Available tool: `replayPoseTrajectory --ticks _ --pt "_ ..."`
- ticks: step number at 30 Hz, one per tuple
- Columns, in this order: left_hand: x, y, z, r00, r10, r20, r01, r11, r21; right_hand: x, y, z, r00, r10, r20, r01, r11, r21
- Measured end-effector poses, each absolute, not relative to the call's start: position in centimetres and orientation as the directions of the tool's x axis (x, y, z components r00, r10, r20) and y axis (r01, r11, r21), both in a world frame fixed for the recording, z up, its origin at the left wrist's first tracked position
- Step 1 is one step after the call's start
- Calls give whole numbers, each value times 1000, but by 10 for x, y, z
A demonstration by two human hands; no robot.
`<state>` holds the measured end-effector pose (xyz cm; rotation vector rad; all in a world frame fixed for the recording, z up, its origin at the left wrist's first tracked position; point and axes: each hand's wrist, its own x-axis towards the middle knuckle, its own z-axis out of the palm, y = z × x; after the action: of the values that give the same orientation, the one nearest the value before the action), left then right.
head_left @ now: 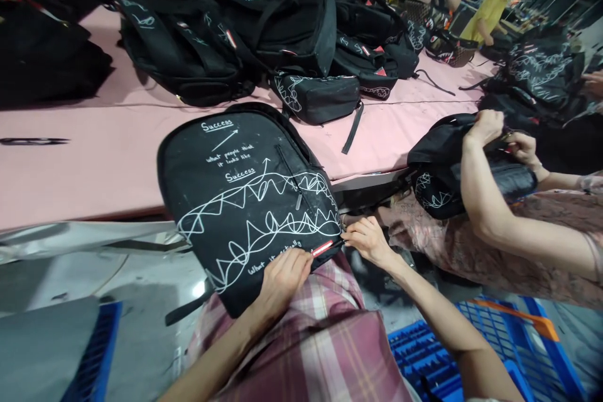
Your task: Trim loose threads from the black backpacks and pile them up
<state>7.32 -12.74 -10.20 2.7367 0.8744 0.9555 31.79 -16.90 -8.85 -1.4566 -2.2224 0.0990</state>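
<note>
A black backpack (pixel 235 201) with white scribbled lines and "Success" lettering lies tilted, its top on the pink table and its lower end over my lap. My left hand (pixel 288 273) grips its bottom edge, fingers curled over the fabric beside a small red-and-white label (pixel 322 248). At the lower right corner, my right hand (pixel 368 240) pinches the backpack's edge; what exactly lies between the fingertips is hard to see. A zipper with a dangling pull (pixel 298 201) runs down the front panel.
On the pink table (pixel 94 163) lie black thread snips (pixel 35 141), a small black bag (pixel 323 99) and several black backpacks (pixel 183 50). To the right, a co-worker's hands (pixel 487 127) handle another black bag (pixel 436 188). Blue plastic crates (pixel 414 352) stand on the floor.
</note>
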Motion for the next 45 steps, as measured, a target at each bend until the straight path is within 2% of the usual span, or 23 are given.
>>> replayPoseTrajectory --ticks 15,34,45 --pt "68 -128 -109 627 590 508 455 -807 377 309 -170 -83 -296 898 325 856 401 -327" --pt "70 -127 -106 615 585 529 456 -811 367 317 -169 -94 -319 867 382 833 449 -323" --pt "68 -127 -111 628 591 507 447 -807 387 310 -165 -88 -350 875 335 824 458 -335"
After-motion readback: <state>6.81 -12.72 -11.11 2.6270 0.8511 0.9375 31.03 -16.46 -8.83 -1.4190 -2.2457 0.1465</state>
